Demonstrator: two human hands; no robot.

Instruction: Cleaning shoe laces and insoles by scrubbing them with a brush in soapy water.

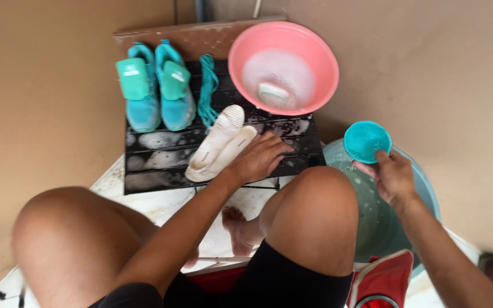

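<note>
We see two pale insoles (219, 144) lying side by side, slanted across a black slatted mat (161, 159) streaked with suds. Our left hand (259, 158) rests at their lower ends, its fingers (275, 147) spread flat and touching the nearer insole rather than clamped around it. Our right hand (392, 174) is off to the right, fingers closed on the rim of a small teal scoop (366, 141), which it holds above a large blue-green basin (378, 211) with water in it. Behind the insoles, at the back of the mat, stands a pair of teal sneakers (156, 85) with their tongues pulled up, and just beside them lie teal laces (206, 88) in a loose bundle. To the right of the laces, a pink basin (283, 65) sits tilted, holding foamy water and a pale bar of soap (273, 93). Our bare knees frame the lower view, and one foot (238, 231) rests on the marbled floor (161, 202) between them.
</note>
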